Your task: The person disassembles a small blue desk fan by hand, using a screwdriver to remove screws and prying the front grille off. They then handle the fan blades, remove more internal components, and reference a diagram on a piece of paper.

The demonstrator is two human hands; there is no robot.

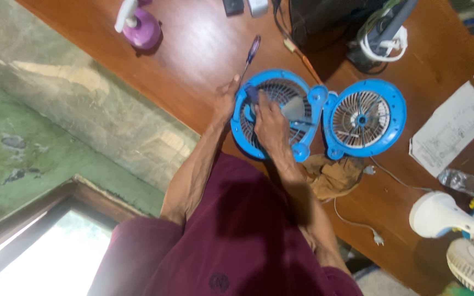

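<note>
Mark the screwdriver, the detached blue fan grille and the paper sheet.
screwdriver (252,52): head view, on its purple handle.
detached blue fan grille (364,118): head view, on its central hub.
paper sheet (450,129): head view, mid-sheet.

Bare brown wooden worktop (193,49) lies open between the purple spray bottle (141,27) and the round blue plastic fan shell (272,112), crossed only by a blue-handled screwdriver (249,56). To the other side, a second blue fan half (364,118) touches the first, with a crumpled brown cloth (333,175), white cable (357,222) and printed paper sheet (451,129) crowding the way.
</note>
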